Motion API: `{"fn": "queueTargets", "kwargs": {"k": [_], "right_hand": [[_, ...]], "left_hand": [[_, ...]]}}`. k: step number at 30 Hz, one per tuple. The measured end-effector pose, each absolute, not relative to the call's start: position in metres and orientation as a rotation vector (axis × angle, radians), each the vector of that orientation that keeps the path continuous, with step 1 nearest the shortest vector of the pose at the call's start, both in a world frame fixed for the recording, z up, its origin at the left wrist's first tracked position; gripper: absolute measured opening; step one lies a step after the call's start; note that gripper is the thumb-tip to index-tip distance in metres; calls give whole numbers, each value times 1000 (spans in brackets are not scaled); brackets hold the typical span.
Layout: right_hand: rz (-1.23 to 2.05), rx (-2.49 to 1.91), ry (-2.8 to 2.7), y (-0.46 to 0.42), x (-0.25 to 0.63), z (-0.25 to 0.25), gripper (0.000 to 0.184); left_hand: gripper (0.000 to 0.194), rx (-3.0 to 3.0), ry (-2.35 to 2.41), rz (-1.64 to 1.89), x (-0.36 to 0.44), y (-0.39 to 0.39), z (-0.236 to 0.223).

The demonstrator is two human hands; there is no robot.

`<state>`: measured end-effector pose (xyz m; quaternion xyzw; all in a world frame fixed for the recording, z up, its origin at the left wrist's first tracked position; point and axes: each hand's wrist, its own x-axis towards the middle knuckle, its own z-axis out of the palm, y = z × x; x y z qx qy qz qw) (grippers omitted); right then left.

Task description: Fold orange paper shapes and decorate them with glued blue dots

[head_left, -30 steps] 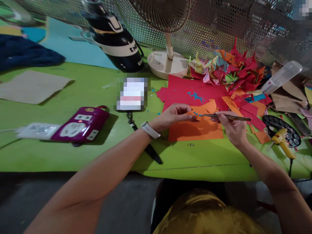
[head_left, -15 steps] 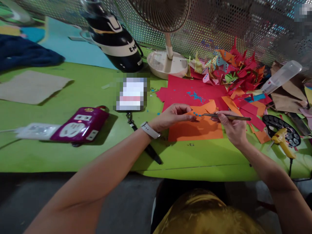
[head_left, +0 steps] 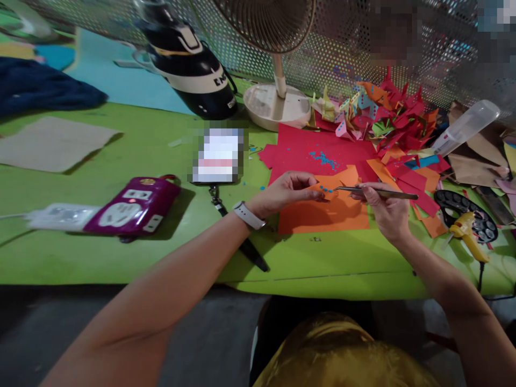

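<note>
My left hand (head_left: 296, 188) pinches a small piece of orange paper (head_left: 342, 180) that carries several blue dots (head_left: 325, 189) in a row. My right hand (head_left: 385, 209) grips metal tweezers (head_left: 393, 193), their tips close to the right end of the dots; whether they touch the paper I cannot tell. Beneath both hands lies an orange sheet (head_left: 322, 217), overlapping a red sheet (head_left: 290, 142). Loose blue dots (head_left: 324, 159) are scattered on the red sheet.
Folded paper shapes (head_left: 387, 110) are heaped at the back right. A fan (head_left: 278, 102) and a black bottle (head_left: 201, 80) stand behind. Nearby are a phone (head_left: 217, 156), a purple power strip (head_left: 133, 207), a yellow glue gun (head_left: 470, 234) and a black palette (head_left: 463, 209).
My right hand and the tweezers have shifted slightly right, so the tips sit a little away from the last blue dot. My left hand and the orange paper look unmoved.
</note>
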<state>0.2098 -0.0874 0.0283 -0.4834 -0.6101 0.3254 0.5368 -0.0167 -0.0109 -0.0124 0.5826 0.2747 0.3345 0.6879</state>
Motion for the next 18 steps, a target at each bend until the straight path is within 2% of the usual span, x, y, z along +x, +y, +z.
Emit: {"fn": "queueTargets", "kwargs": {"k": [10, 18], "right_hand": [[778, -1163, -1471, -87, 211, 27, 30], [798, -1087, -1469, -87, 211, 26, 21]], "left_hand": [[32, 1307, 606, 740, -17, -11, -11], [30, 1310, 551, 760, -16, -10, -16]]}}
